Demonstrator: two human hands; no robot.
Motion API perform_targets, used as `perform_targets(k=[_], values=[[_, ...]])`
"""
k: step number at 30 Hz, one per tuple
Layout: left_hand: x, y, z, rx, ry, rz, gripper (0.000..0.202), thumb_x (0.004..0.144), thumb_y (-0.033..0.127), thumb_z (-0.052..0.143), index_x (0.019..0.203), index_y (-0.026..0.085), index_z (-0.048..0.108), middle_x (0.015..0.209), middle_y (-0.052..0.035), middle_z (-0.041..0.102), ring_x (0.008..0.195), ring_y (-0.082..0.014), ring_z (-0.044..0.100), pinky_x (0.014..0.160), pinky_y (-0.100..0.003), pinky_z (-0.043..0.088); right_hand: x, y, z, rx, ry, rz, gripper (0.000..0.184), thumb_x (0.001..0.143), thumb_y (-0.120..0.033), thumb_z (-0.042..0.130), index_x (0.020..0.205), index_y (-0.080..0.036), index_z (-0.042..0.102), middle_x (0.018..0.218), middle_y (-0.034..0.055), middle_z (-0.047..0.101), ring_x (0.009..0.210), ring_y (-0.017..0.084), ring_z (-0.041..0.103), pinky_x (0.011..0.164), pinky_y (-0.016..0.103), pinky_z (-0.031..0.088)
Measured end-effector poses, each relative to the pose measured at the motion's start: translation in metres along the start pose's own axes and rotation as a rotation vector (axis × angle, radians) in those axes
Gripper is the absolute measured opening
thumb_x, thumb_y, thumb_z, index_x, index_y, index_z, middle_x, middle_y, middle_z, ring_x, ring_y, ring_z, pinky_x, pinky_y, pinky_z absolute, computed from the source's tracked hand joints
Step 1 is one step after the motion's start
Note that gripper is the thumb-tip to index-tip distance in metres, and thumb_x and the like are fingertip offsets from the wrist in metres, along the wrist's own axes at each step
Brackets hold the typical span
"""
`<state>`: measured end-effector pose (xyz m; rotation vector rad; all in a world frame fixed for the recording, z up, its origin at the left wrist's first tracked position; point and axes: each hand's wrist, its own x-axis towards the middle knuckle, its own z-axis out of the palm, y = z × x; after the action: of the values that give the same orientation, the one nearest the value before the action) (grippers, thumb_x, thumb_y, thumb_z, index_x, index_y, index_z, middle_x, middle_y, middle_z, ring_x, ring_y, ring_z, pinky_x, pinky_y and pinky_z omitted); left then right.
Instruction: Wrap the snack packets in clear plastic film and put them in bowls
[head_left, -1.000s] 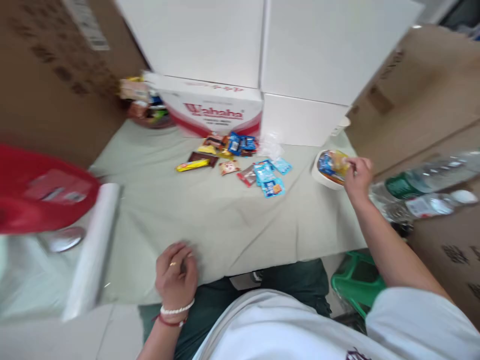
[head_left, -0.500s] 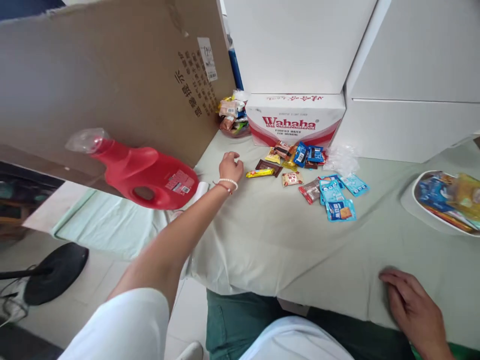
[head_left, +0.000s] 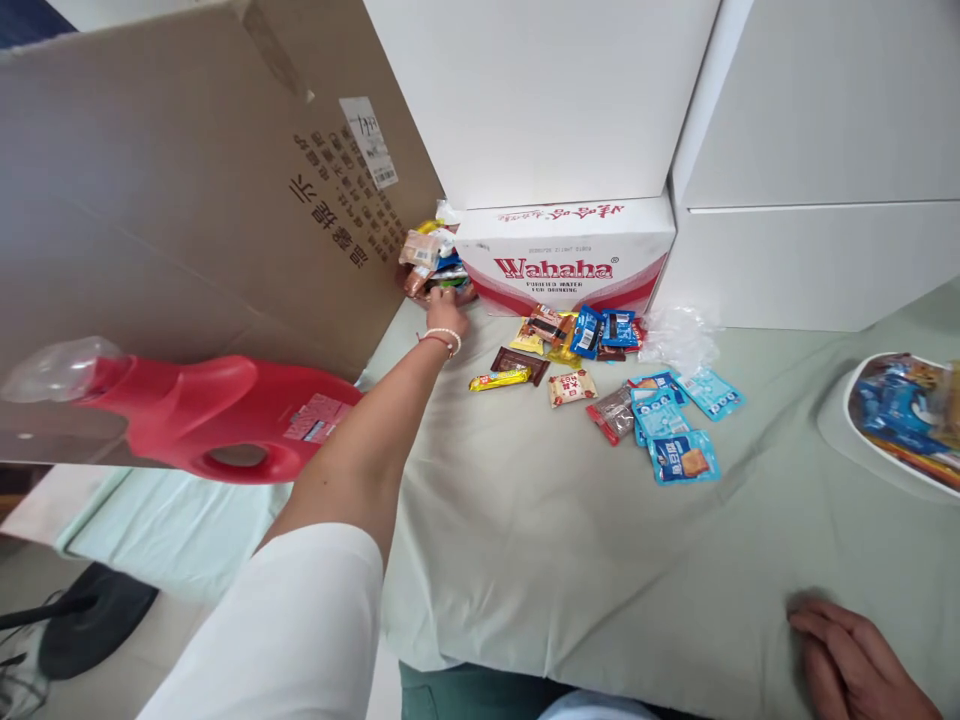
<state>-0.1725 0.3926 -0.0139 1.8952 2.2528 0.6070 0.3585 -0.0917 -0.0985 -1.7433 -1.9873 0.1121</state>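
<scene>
My left hand [head_left: 448,312], with a beaded bracelet on its wrist, reaches to a heap of wrapped snacks [head_left: 426,250] in the back corner. Its fingertips touch the front of the heap and are mostly hidden. Near this hand lie a yellow snack bar [head_left: 499,379] and a dark brown packet [head_left: 527,363]. My right hand [head_left: 862,655] rests on the cloth at lower right, holding nothing, with its fingers loosely stretched out.
Behind the loose snacks stands a Wahaha water carton [head_left: 566,262]. Blue snack packets [head_left: 684,457] and crumpled clear plastic [head_left: 682,338] lie right of centre. A white tub [head_left: 838,420] of snacks is at right. A red jug [head_left: 217,415] lies beside the cardboard [head_left: 187,180].
My left hand has moved away from me, from beside the yellow bar to the heap in the corner. My right hand has stayed on the cloth. The view has shifted slightly.
</scene>
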Motion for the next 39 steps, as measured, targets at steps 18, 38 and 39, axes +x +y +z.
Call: perform_targets(k=[18, 38, 39], values=[[-0.302, -0.015, -0.046, -0.141, 0.080, 0.285, 0.032, 0.091, 0.032, 0.055, 0.118, 0.019, 0.065, 0.108, -0.0092, 0.062, 0.079, -0.0205, 0.062, 0.079, -0.038, 0.056, 0.063, -0.045, -0.030, 0.214, 0.132, 0.056, 0.023, 0.095, -0.020, 0.051, 0.099, -0.026, 0.073, 0.103, 0.0052, 0.074, 0.091, 0.020, 0.074, 0.077, 0.031, 0.060], [-0.448, 0.081, -0.058, -0.615, -0.436, 0.498, 0.027, 0.099, 0.024, 0.051, 0.103, 0.029, 0.077, 0.084, -0.0081, 0.072, 0.071, -0.0198, 0.069, 0.065, -0.032, 0.056, 0.350, -0.071, 0.036, -0.186, -0.173, 0.099, 0.040, 0.103, -0.023, 0.047, 0.141, -0.017, 0.057, 0.144, 0.0187, 0.052, 0.114, 0.030, 0.059, 0.087, 0.038, 0.045], [-0.451, 0.080, -0.060, -0.612, -0.436, 0.501, 0.027, 0.099, 0.023, 0.051, 0.103, 0.029, 0.077, 0.085, -0.0081, 0.073, 0.071, -0.0196, 0.068, 0.064, -0.032, 0.056, 0.357, -0.070, 0.035, -0.207, -0.212, 0.105, 0.037, 0.103, -0.020, 0.045, 0.136, -0.015, 0.060, 0.140, 0.0199, 0.055, 0.112, 0.029, 0.059, 0.087, 0.038, 0.045]])
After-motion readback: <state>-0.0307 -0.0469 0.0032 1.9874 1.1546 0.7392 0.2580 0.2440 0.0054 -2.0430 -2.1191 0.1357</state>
